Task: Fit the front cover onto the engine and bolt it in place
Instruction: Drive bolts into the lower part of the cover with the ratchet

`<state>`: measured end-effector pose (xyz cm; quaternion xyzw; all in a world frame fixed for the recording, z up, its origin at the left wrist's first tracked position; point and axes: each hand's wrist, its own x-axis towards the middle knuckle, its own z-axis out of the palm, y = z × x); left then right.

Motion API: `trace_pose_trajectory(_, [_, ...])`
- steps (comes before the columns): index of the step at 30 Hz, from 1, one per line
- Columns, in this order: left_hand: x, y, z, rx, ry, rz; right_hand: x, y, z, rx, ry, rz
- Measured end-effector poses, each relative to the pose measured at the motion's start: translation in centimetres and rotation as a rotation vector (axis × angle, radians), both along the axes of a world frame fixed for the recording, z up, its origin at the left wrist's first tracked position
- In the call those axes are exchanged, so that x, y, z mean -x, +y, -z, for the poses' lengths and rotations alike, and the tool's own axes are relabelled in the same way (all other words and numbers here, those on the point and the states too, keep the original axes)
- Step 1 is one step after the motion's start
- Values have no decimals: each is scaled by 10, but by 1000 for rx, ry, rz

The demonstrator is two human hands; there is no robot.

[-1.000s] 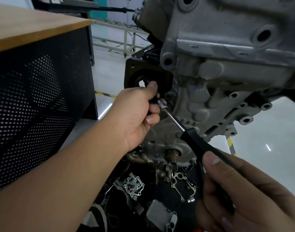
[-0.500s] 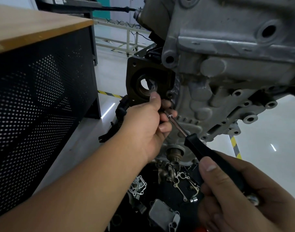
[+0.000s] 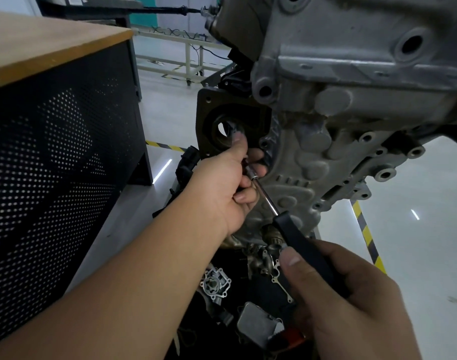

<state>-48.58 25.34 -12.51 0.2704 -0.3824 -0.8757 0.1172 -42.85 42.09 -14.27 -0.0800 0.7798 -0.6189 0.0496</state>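
Left hand: fingers curled round the head end of the driver, thumb tip up against the dark plate; the fingers hide the tool's tip and whatever bolt it meets.

Right hand: wrapped round the black handle at its rear end, thumb laid along the near side.

Driver: thin bright shaft running from the handle up and left into the left hand, lying close across the cover's lower face.

Front cover: grey cast metal, sitting against the engine, which hangs above the floor; open bolt holes show along its right edge.

Dark plate: square, with a round opening, just left of the cover and behind the left thumb.

Black connector: hanging below the plate, beside the left wrist.

Loose parts below the engine: a small pump housing, a thin metal gasket, a ribbed grey block, partly hidden by the right hand.

Cabinet: wooden top, black perforated side, at left.

Floor: pale, glossy, with yellow-black tape.
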Motion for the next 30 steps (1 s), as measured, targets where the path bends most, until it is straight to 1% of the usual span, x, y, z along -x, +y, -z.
trace_pose_trajectory(1, [1,0,0,11,-1,7,-1,0,3,-3,6,-5])
trace_pose_trajectory(3, [3,1,-1,20,11,15,-5,-4,7,11,42,56])
trace_pose_trajectory(5, [5,3,0,-5,44,24,-7,-7,16,42,73,83])
trace_pose_trajectory(8, [8,4,0,-27,80,33,-8,-13,18,58,44,106])
trace_pose_trajectory(13, [8,3,0,34,91,57,-7,-14,23,81,2,97])
trace_pose_trajectory(21, [12,-1,6,246,65,150,-15,-14,28,84,4,101])
trace_pose_trajectory(24, [14,-10,6,398,34,217,-15,-14,28,81,-2,91])
trace_pose_trajectory(28, [16,-24,1,680,-21,288,-26,-25,23,110,33,96])
trace_pose_trajectory(30, [17,-25,-1,743,-41,291,-31,-33,21,114,50,110])
